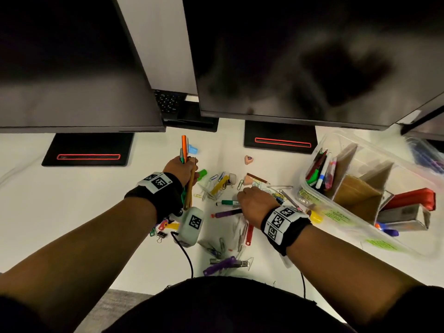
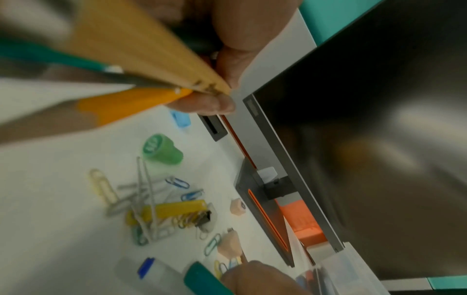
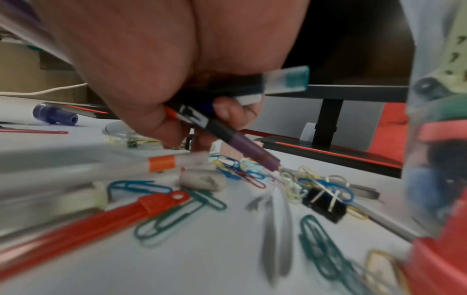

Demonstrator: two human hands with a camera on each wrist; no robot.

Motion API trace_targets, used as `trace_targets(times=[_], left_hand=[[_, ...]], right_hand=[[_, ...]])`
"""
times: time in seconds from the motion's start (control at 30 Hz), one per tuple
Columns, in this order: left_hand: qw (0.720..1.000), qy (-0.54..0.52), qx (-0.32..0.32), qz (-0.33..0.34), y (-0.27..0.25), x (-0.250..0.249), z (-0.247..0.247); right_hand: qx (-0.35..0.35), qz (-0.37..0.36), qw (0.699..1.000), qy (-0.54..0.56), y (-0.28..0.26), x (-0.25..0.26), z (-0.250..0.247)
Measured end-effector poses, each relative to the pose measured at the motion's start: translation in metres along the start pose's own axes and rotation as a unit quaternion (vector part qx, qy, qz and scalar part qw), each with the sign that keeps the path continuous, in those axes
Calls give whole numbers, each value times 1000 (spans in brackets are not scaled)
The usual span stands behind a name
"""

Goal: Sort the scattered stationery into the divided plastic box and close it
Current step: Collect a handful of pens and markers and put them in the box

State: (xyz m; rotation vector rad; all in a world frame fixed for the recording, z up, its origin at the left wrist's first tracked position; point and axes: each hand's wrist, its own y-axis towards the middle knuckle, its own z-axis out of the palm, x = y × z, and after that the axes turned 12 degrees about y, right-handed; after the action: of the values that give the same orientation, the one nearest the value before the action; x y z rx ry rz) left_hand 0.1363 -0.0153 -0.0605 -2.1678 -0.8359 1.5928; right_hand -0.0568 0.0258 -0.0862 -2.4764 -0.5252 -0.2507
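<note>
**Gathering pens: sorting under way**

My left hand (image 1: 180,169) grips a bundle of pencils (image 1: 189,186) upright, mid-desk. My right hand (image 1: 252,204) has fingers curled round the purple marker (image 3: 248,150) and a green marker (image 1: 228,202), low over the paper clips (image 3: 177,211). The box (image 1: 367,188) stands open near the desk's right edge, well apart. Next, I judge: carry both loads to the pen compartment.

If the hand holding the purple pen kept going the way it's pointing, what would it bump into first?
Probably the peach eraser and the brown pencil beside it. The right hand, gripping the purple pen, points away from the body toward them. Depth is hard to judge, so paper clips lying nearer might come first.
</note>
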Motion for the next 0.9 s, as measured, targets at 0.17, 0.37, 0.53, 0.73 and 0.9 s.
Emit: trace_targets(times=[0.17, 0.37, 0.53, 0.73, 0.9], left_hand=[[999, 20, 28, 5, -6, -6, 25], [998, 56, 33, -6, -6, 1, 25], [998, 56, 29, -4, -2, -1, 16], [998, 40, 39, -39, 1, 5, 11], [992, 83, 75, -53, 3, 13, 7]], right_hand=[[-35, -51, 997, 42, -13, -12, 9], [8, -91, 994, 55, -13, -22, 8], [74, -105, 992, 15, -10, -12, 10], [60, -75, 995, -1, -2, -1, 14], [-58, 12, 989, 136, -6, -9, -3]])
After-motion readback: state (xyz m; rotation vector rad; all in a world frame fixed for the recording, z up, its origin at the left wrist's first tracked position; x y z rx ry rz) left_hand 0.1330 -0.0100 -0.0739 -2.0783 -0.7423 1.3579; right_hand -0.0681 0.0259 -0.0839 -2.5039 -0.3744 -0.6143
